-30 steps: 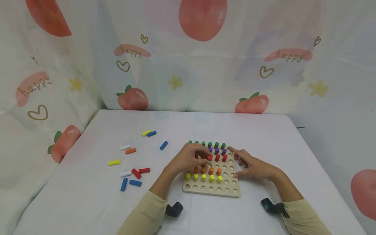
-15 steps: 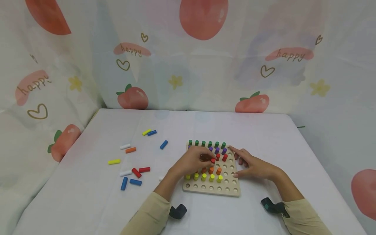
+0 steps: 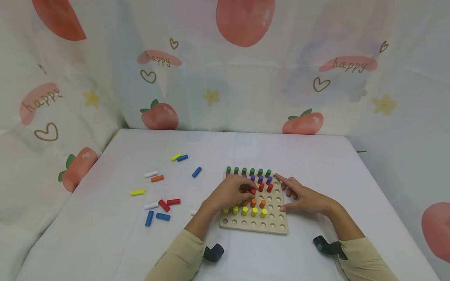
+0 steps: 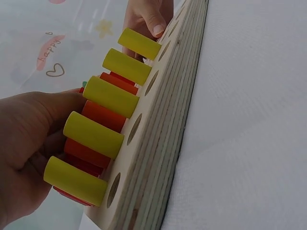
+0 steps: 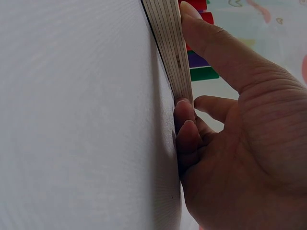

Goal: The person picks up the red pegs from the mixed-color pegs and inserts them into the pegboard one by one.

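Observation:
On the table lies a wooden pegboard (image 3: 249, 228) with rows of upright pegs. Green pegs (image 3: 252, 171) fill the far row; purple, red, orange and yellow pegs (image 3: 244, 211) stand in rows nearer. My left hand (image 3: 226, 194) reaches over the board's left side and pinches a red peg (image 3: 253, 191) at the red row. Whether that peg sits in its hole is hidden by the fingers. My right hand (image 3: 305, 200) holds the board's right edge. In the right wrist view its thumb (image 5: 211, 40) lies on top, with curled fingers (image 5: 186, 136) against the side.
Loose pegs lie left of the board: blue (image 3: 197, 172), yellow (image 3: 137, 192), white (image 3: 151, 205), orange (image 3: 157, 178) and red (image 3: 174, 201). A white peg (image 3: 193, 213) shows beside my left forearm. A printed curtain (image 3: 246, 86) hangs behind the table.
My left hand moved slightly right and nearer with the red peg, then barely shifted back left. A white peg came into view beside the left forearm. The right hand stayed in place.

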`<state>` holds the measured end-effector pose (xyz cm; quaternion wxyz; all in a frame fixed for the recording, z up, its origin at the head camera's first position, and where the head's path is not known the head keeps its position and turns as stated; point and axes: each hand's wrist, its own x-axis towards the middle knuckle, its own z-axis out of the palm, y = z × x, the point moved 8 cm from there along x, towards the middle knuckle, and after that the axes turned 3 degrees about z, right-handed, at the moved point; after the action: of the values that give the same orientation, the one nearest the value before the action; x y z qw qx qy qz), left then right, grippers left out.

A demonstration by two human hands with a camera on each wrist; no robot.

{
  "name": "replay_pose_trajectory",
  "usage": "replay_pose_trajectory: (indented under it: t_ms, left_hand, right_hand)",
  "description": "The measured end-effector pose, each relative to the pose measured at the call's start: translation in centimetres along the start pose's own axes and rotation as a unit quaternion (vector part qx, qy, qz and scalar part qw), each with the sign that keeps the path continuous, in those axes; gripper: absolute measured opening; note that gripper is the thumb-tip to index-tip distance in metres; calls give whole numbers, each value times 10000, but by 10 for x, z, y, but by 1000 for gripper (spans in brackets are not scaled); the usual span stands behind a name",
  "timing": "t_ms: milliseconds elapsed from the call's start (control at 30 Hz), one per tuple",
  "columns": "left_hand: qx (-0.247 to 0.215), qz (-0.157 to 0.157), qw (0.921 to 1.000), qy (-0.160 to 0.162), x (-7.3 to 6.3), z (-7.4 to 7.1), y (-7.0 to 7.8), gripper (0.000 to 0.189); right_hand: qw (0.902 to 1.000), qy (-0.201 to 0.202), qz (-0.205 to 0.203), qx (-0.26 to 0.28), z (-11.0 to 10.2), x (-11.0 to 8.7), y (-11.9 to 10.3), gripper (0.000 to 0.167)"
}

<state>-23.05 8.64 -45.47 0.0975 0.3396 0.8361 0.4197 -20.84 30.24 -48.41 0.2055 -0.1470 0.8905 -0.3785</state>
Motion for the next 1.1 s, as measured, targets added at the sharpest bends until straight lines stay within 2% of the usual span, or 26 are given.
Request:
replay_pose_trajectory:
  t_ms: [167, 500, 1100]
  left_hand:
    - [53, -235, 9995, 187, -1, -2, -2, 21]
    - [-72, -537, 9982, 272, -1, -2, -2, 20]
    - [-55, -645, 9977, 195, 0, 0, -2, 20]
  right_hand:
    - [10000, 0, 32, -19, 0, 0, 1, 104]
    - [10000, -11, -4, 28, 1, 0, 0, 103]
    - [10000, -1, -27, 2, 0, 1, 2, 102]
